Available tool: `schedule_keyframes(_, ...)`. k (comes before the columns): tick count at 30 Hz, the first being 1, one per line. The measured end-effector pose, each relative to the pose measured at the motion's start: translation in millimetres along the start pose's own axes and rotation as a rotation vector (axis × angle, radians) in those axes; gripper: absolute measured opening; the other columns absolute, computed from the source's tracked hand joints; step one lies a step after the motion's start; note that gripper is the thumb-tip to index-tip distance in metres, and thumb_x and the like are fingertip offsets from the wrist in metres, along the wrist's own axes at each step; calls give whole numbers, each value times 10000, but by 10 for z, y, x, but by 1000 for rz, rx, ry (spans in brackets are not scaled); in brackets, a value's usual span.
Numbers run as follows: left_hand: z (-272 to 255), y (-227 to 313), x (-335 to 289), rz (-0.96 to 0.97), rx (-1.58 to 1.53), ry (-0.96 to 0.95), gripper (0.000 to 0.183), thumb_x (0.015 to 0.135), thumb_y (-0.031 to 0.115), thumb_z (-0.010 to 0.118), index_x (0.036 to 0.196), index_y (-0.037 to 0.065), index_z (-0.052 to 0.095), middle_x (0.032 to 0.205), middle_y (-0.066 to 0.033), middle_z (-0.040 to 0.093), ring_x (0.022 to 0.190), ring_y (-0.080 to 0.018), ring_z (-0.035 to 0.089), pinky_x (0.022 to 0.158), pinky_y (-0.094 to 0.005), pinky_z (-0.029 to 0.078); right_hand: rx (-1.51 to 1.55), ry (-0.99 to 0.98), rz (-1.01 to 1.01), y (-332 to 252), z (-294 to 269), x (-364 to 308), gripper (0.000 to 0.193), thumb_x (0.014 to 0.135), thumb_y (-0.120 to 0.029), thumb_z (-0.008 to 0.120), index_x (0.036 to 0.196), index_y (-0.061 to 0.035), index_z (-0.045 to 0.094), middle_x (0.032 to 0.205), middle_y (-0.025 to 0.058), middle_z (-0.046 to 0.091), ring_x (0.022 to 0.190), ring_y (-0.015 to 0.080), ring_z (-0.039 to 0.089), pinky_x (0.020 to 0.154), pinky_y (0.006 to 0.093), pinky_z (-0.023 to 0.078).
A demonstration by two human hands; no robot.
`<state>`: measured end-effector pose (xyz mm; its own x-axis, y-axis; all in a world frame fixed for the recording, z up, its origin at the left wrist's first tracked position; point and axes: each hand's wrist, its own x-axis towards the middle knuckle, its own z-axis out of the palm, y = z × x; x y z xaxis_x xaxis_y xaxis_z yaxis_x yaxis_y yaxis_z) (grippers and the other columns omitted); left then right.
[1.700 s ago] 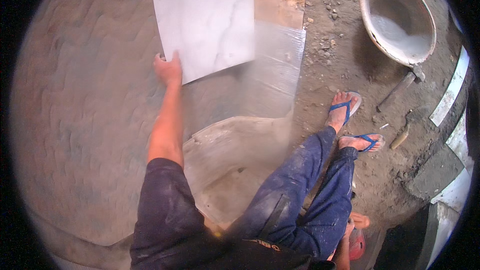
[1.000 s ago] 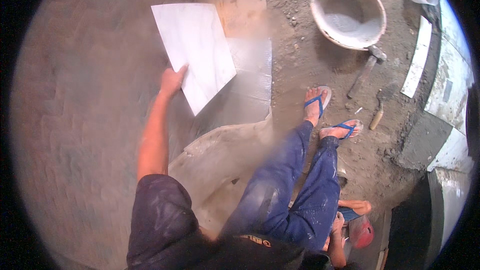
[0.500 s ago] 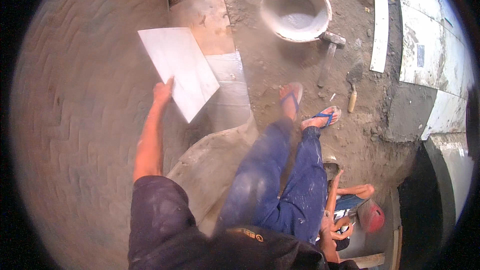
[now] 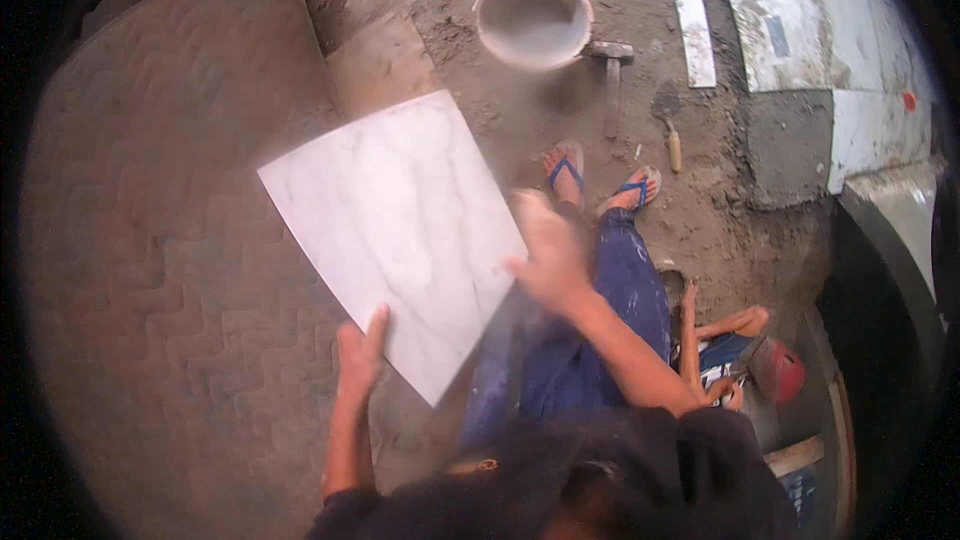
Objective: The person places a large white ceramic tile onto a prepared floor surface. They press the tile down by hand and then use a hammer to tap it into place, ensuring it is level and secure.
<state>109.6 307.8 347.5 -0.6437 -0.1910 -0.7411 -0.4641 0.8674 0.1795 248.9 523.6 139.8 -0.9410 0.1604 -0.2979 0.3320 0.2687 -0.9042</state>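
A large white marble-patterned tile (image 4: pixel 400 225) is tilted in front of me, left of my legs. My left hand (image 4: pixel 360 355) grips its lower left edge, thumb on the face and the other fingers partly hidden. Beside the tile's right edge is my right hand (image 4: pixel 550 255), smeared by motion. Its thumb overlaps that edge, but whether the fingers grip cannot be made out.
Ahead stand a white bucket (image 4: pixel 577 8) and a hammer (image 4: pixel 612 90). A trowel (image 4: pixel 674 145) and a narrow tile strip (image 4: pixel 690 20) lie right of them. Laid tiles (image 4: pixel 790 35) border wet mortar (image 4: pixel 790 145). A co-worker in a red cap (image 4: pixel 778 370) crouches at lower right.
My right hand has come in to the tile's right edge. The tile has turned, with more of its face showing, and sits closer to my body. The view has shifted.
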Motion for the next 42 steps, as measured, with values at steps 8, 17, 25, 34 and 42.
schedule_keyframes(8,-267,244,-1223,129,-67,-170,352,970,253,661,934,-97,662,778,-80,672,715,-140,586,665,-353,493,42,202,24,-412,304,803,808,1006,-603,388,1580,-40,313,1655,148,277,1536,323,226,1225,507,179)
schedule_keyframes(17,-304,66,-1550,161,10,-139,347,976,242,650,847,-79,637,713,-47,602,696,-125,540,619,-353,445,695,60,960,947,738,-945,815,1006,-667,353,1356,33,580,1357,284,592,1276,423,552,1056,440,426)
schedule_keyframes(25,-571,184,-1886,125,-17,-67,545,976,402,667,1193,-82,544,1141,-178,611,1004,-223,580,854,-380,490,473,445,646,-40,80,-524,630,1008,-575,468,972,15,685,940,265,682,935,420,639,852,446,475)
schedule_keyframes(34,-350,91,-1269,759,-963,-162,675,971,478,659,1421,24,441,1428,-169,502,1320,-361,468,1140,-539,318,-16,1102,43,-1710,-2431,-862,575,957,-574,580,808,-27,672,705,182,646,662,358,641,661,449,500)
schedule_keyframes(42,607,771,-1063,647,-1605,-769,913,892,750,534,1501,78,428,1531,-132,445,1409,-327,396,1200,-499,273,-59,1305,-252,-3292,-3159,-2008,436,841,-447,781,766,-19,736,669,136,670,611,242,667,598,376,522)
